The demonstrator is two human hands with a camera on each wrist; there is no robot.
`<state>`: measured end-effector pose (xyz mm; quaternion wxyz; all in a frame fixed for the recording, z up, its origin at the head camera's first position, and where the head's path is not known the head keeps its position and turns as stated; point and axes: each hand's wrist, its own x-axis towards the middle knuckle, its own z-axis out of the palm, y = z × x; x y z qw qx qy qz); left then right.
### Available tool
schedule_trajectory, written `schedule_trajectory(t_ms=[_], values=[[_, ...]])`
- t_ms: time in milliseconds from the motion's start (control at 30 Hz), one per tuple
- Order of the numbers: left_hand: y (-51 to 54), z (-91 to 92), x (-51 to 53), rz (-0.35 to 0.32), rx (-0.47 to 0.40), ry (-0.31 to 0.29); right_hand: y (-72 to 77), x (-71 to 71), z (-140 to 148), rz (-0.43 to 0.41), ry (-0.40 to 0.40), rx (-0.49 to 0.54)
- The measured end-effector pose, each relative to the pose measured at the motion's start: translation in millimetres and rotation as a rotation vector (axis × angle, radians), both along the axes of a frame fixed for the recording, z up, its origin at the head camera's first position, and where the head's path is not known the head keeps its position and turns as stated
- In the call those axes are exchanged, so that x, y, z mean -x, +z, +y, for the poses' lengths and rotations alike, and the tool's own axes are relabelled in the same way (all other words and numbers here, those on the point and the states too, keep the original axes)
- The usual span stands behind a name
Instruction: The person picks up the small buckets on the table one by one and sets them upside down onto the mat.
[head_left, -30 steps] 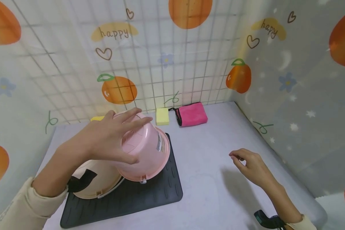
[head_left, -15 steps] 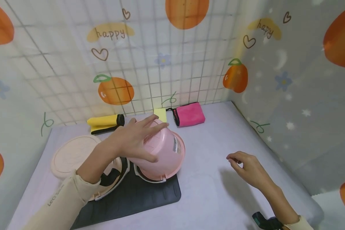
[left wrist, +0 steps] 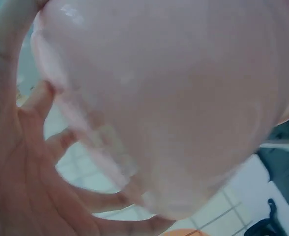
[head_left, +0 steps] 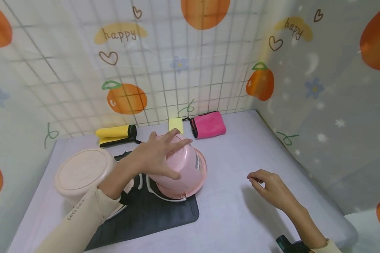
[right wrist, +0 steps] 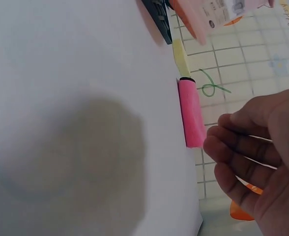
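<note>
In the head view my left hand (head_left: 158, 160) grips a pink bucket (head_left: 188, 172) round its base, thumb on the near side and fingers spread over the far side. The bucket is tilted, base up and rim down to the right, above the dark mat (head_left: 152, 214); its white handle (head_left: 169, 199) hangs below. In the left wrist view the bucket wall (left wrist: 174, 98) fills most of the picture. A paler pink bucket (head_left: 85, 172) stands base up at the left, partly hidden by my left forearm. My right hand (head_left: 272, 188) hovers over the table, fingers loosely curled, holding nothing.
Along the back lie a folded yellow cloth (head_left: 115, 133), a pale yellow sponge (head_left: 176, 124) and a pink cloth bundle (head_left: 209, 125). A printed curtain over a wire grid (head_left: 190, 84) closes off the back, and another curtain borders the right side.
My left hand has moved right with the pink bucket, quickly at first, then slightly. The yellow cloth and the paler bucket's base have come into view. My right hand has barely shifted.
</note>
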<state>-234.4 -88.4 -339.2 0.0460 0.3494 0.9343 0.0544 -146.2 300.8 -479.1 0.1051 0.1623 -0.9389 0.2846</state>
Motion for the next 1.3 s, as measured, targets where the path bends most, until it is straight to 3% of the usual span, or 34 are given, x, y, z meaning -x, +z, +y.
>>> schedule_trajectory(t_ms=[167, 300, 467, 633, 800, 867, 967, 1100, 1300], values=[[18.5, -5.2, -1.7, -0.008, 0.016, -0.036, 1.4, 0.6, -2.7, -0.018, 0.007, -0.008], [40.3, -9.5, -5.0, 0.038, 0.034, -0.041, 1.5, 0.1, -2.3, -0.007, 0.013, -0.008], [72.6, -23.4, -10.8, 0.112, 0.009, -0.010, -1.3, 0.3, -2.6, 0.009, 0.033, -0.003], [105.5, -37.5, -20.9, 0.120, 0.038, 0.024, -2.9, 1.9, -6.2, 0.016, 0.049, 0.004], [123.1, -38.6, -32.2, 0.115, 0.072, 0.043, -4.0, 2.0, -10.2, 0.010, 0.041, 0.005], [121.6, -35.2, -31.4, 0.100, 0.088, 0.035, -4.5, 1.2, -11.1, 0.002, 0.035, 0.008], [109.8, -29.8, -24.2, 0.061, 0.121, 0.023, -4.6, -0.5, -11.6, -0.015, 0.035, 0.013], [88.6, -29.3, -12.5, 0.023, 0.116, 0.010, -3.9, -0.3, -11.9, -0.020, 0.049, 0.009], [49.9, -27.9, -1.4, -0.008, 0.061, 0.045, -2.2, 0.0, -10.1, -0.012, 0.038, -0.008]])
